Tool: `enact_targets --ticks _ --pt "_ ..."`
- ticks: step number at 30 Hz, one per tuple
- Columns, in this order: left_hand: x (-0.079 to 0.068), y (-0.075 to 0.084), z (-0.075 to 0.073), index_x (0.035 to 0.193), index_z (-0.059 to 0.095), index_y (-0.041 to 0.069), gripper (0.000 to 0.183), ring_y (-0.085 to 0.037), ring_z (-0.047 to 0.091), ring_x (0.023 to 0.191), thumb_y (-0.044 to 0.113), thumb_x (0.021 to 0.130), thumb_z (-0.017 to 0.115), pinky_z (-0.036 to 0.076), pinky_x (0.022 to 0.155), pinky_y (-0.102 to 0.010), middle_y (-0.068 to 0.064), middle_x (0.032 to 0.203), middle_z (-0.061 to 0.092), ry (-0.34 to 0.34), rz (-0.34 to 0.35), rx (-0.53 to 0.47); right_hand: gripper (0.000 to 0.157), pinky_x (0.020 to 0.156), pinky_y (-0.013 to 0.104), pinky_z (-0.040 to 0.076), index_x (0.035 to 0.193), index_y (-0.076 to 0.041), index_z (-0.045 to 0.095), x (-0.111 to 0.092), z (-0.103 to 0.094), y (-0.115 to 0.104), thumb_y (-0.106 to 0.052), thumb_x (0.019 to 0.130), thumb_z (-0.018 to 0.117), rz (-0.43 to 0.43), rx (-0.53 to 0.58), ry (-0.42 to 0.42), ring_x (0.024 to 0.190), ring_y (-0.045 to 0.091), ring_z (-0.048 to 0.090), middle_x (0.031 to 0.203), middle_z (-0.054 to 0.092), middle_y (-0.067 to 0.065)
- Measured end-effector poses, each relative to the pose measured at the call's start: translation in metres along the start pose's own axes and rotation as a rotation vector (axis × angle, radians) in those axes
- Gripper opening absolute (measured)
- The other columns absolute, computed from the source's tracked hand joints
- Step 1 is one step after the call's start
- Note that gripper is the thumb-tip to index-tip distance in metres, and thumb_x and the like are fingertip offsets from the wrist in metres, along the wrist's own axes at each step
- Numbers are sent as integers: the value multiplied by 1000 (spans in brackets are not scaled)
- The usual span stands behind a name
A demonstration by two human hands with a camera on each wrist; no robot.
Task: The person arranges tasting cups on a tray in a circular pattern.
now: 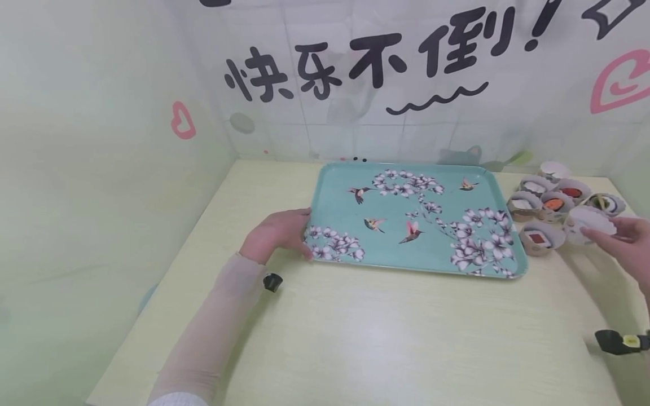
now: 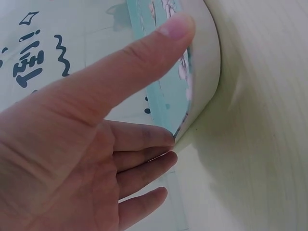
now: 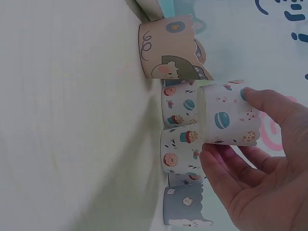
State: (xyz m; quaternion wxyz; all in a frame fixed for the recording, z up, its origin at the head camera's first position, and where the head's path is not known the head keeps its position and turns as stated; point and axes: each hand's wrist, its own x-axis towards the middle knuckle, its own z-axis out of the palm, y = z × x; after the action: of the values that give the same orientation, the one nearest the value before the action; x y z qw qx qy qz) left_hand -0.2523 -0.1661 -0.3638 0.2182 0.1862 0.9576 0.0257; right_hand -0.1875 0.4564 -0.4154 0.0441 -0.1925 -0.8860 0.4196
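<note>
A turquoise tray (image 1: 335, 197) with a flower and hummingbird print lies flat on the table. My left hand (image 1: 284, 230) is at the tray's left edge, fingers fairly straight and touching its rim; in the left wrist view the thumb (image 2: 159, 53) reaches across the near corner. My right hand (image 1: 627, 242) pinches a white paper baking cup (image 3: 228, 118), printed with small sweets, between thumb and fingers. That cup is raised slightly off the table, right of the tray. What it contains cannot be seen.
Several more paper cups stand clustered at the tray's right side. A brown cup (image 1: 535, 241) at the front holds a red and white piece; an orange piece (image 1: 553, 204) sits in another. A printed wall sheet (image 1: 365, 135) rises behind the table (image 1: 381, 338).
</note>
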Motion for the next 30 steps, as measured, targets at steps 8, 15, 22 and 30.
enact_targets --ticks 8,15,22,30 --pt "-1 0 -1 158 27 8 111 -31 25 153 47 73 86 30 125 -46 -10 167 23 9 12 8 51 63 8 33 126 -55 29 47 -2 51 -54 90 65 -3 -70 55 81 -22 33 109 39 -31" --pt "-1 1 -1 157 29 8 110 -30 26 153 47 73 87 30 125 -46 -10 166 23 9 5 3 41 66 18 47 123 -47 40 27 -2 20 -47 92 66 3 -23 57 84 -10 51 113 56 -22" --pt "-2 3 -2 155 34 9 106 -31 30 151 45 72 88 32 123 -46 -8 166 26 20 -1 6 46 67 15 41 131 -42 41 21 -3 9 -43 92 67 -3 9 56 81 -17 43 115 59 -19" --pt "-1 6 -4 154 37 9 104 -31 30 151 46 72 88 33 123 -46 -9 166 26 7 -18 17 38 61 7 38 114 -49 40 27 -3 16 -39 92 70 -50 60 62 80 -21 39 98 40 -35"
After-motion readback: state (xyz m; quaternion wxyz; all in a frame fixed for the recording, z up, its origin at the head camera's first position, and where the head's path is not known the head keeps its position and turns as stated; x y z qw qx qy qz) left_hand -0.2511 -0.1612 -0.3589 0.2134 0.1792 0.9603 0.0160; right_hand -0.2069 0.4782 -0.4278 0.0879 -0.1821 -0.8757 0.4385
